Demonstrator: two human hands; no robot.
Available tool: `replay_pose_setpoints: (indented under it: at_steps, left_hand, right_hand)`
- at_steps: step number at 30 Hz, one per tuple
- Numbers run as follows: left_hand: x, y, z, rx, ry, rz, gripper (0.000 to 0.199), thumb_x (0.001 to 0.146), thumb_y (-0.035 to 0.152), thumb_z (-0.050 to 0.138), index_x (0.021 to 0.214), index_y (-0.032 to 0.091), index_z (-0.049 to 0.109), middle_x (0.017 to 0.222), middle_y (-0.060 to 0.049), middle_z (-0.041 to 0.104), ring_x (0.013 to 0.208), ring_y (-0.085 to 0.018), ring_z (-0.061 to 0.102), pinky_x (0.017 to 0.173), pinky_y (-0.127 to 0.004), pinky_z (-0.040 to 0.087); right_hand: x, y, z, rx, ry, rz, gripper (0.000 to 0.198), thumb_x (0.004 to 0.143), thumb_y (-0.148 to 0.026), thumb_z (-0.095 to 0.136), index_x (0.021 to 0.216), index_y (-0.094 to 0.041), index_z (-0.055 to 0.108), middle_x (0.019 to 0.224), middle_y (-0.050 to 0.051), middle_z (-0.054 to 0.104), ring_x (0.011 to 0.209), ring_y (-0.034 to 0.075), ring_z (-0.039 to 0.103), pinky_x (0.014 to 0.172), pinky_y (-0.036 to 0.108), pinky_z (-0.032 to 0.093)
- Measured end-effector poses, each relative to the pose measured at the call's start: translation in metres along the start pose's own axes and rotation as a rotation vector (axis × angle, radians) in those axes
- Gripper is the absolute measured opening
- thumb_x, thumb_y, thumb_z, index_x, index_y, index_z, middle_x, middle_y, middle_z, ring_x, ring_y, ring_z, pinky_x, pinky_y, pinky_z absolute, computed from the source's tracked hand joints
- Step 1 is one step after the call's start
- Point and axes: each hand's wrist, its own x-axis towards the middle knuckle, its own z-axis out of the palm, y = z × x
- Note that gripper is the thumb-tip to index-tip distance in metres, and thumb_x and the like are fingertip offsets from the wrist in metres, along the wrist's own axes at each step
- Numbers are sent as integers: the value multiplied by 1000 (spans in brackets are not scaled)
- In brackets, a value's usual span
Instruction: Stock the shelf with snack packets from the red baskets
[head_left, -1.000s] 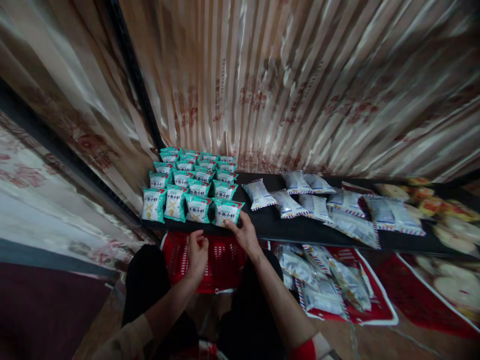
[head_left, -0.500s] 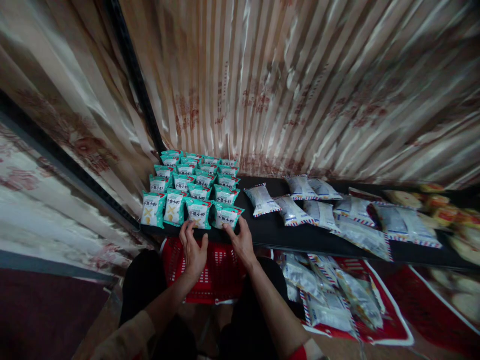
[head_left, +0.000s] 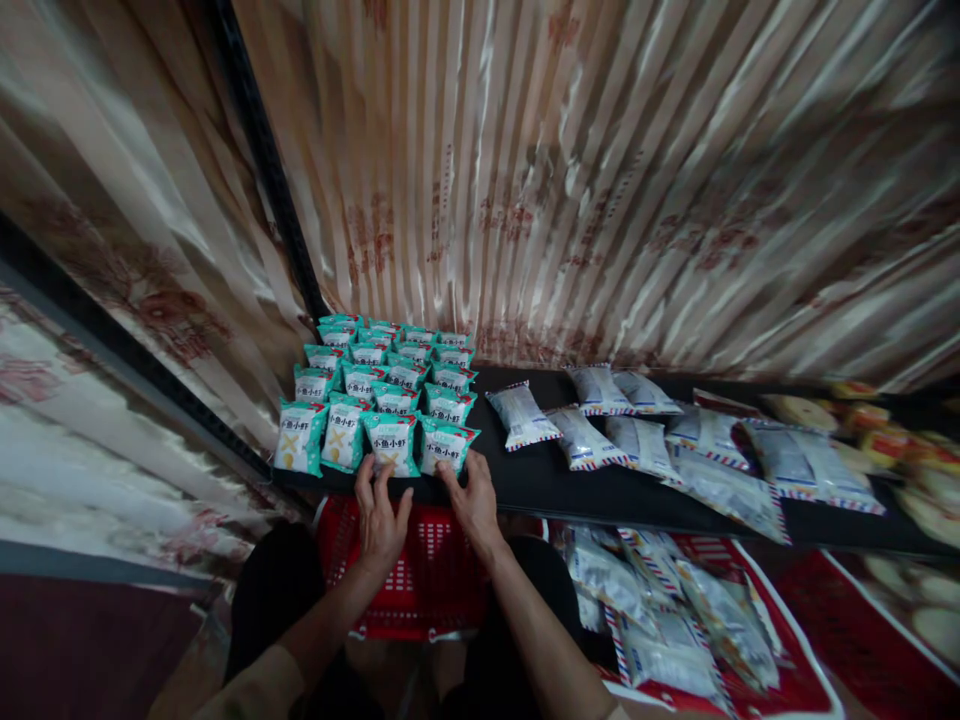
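Both hands [head_left: 384,525] [head_left: 474,505] apparently touch teal packets [head_left: 391,438] just beyond them.

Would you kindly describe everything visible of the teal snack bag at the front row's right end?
The snack bag looks like puffed, sealed plastic film, with teal edges, a white front, dark lettering and a red upper right corner. It appears upright near the front edge of the black shelf, beside a matching bag. The right hand touches its lower front with the thumb.
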Motion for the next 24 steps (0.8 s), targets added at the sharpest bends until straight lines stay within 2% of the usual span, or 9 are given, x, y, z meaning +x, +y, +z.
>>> replay_pose_setpoints:
  at_steps: [4, 10, 13, 17, 21, 24]
  left_hand:
    - [-2, -1, -3, 50, 1, 63, 40, 88, 26, 51, 126, 17, 43, 140, -18, 28, 132, -31, 32, 103, -50, 39]
    - [2, -2, -6, 157, 24, 302, 38, 84, 16, 57, 121, 23, 52, 149, -14, 21, 139, -35, 20, 106, -53, 33]
    - [8, -3, -6, 196, 22, 364, 42, 83, 15, 59, 124, 23, 52, 152, -13, 17, 140, -36, 17, 107, -55, 31]
    - [13, -6, -6, 201, 29, 391, 48, 83, 15, 59, 129, 23, 48, 155, -12, 13, 141, -35, 15, 108, -56, 30]
    - [12, -13, -9, 154, 39, 322, 52, 84, 9, 56, 131, 27, 45, 156, -8, 4, 141, -34, 14, 106, -54, 35]
    - [13, -21, -9, 131, 7, 315, 54, 87, 6, 50, 135, 28, 41, 156, -8, 8, 141, -31, 18, 107, -50, 37]
  right_hand:
    - [-1, 3, 4, -35, 42, 12, 43, 86, -52, 47, 109, -18, 61, 105, 12, 56, 101, 25, 51, 91, 39, 43]
    - [-2, 5, 7, -51, 53, 17, 43, 85, -53, 49, 108, -19, 60, 106, 12, 57, 101, 25, 51, 91, 41, 43]
    - [-1, 7, 7, -48, 61, 7, 43, 84, -53, 50, 110, -20, 60, 106, 11, 58, 100, 25, 52, 90, 41, 45]
    - [-1, 10, 7, -46, 75, -16, 44, 84, -54, 51, 110, -20, 61, 105, 11, 59, 99, 25, 54, 89, 41, 46]
    - [-1, 11, 7, -68, 63, -23, 46, 83, -55, 50, 110, -19, 61, 106, 12, 59, 100, 25, 54, 90, 42, 45]
    - [-1, 12, 7, -77, 44, -13, 46, 84, -56, 49, 109, -20, 62, 107, 11, 58, 102, 25, 54, 90, 41, 45]
